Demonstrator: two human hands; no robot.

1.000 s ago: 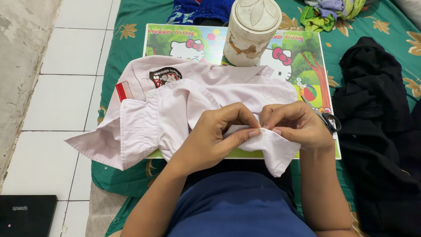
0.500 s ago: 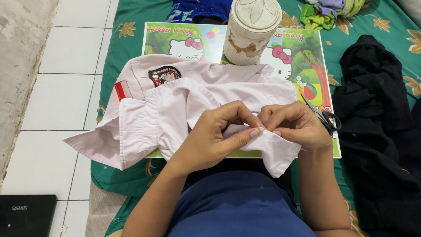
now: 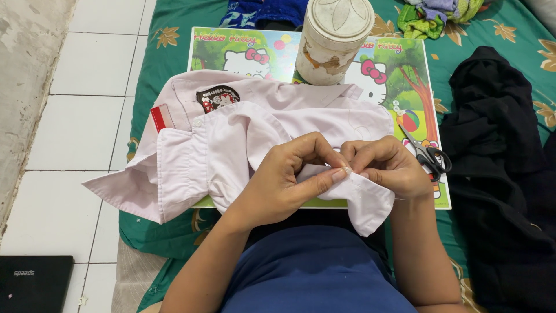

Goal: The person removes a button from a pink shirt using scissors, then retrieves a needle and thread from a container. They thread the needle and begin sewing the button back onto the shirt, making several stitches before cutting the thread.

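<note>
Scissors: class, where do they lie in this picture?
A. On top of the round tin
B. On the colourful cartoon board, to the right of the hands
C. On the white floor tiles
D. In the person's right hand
B: the scissors lie on the cartoon board, just beyond the right hand, which pinches the pink shirt instead.

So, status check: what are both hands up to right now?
Left hand and right hand pinch pale pink shirt. Scissors beside right hand, untouched. Nothing in the way.

Matt pale pink cloth shirt (image 3: pixel 231 139), glossy printed board (image 3: pixel 405 64), worn tin (image 3: pixel 333 40)
</note>
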